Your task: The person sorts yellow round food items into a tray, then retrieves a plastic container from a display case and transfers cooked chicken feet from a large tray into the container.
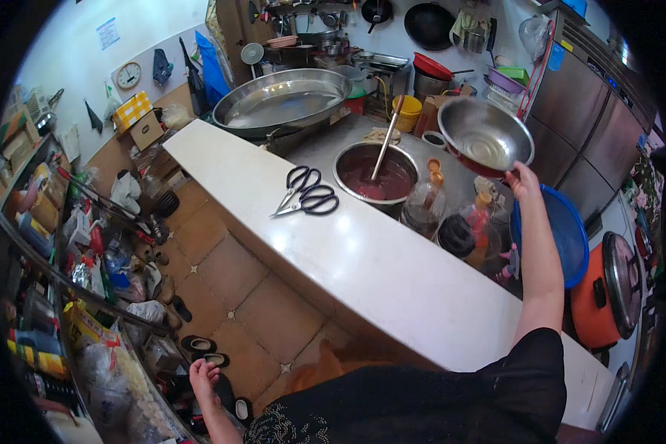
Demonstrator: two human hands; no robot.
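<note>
My right hand [521, 180] grips the near rim of a wide stainless steel bowl [485, 136], held tilted above the metal worktop beyond the white counter. My left hand [204, 380] hangs low over the floor side with its fingers loosely curled and nothing seen in it. Two pairs of black-handled scissors [311, 194] lie overlapping on the white counter [361, 266]. Just behind them stands a steel pot [338, 166] of dark red liquid, with a long-handled ladle [387, 139] leaning in it. Glass jars [423, 202] stand right of the pot.
A large round steel pan [283, 102] is at the back left. On the right are a blue plastic basin [560, 238], an orange lidded pot [596, 311] and a steel refrigerator [577, 116]. Crowded shelves [61, 283] line the left side, with shoes [200, 344] on the tiled floor.
</note>
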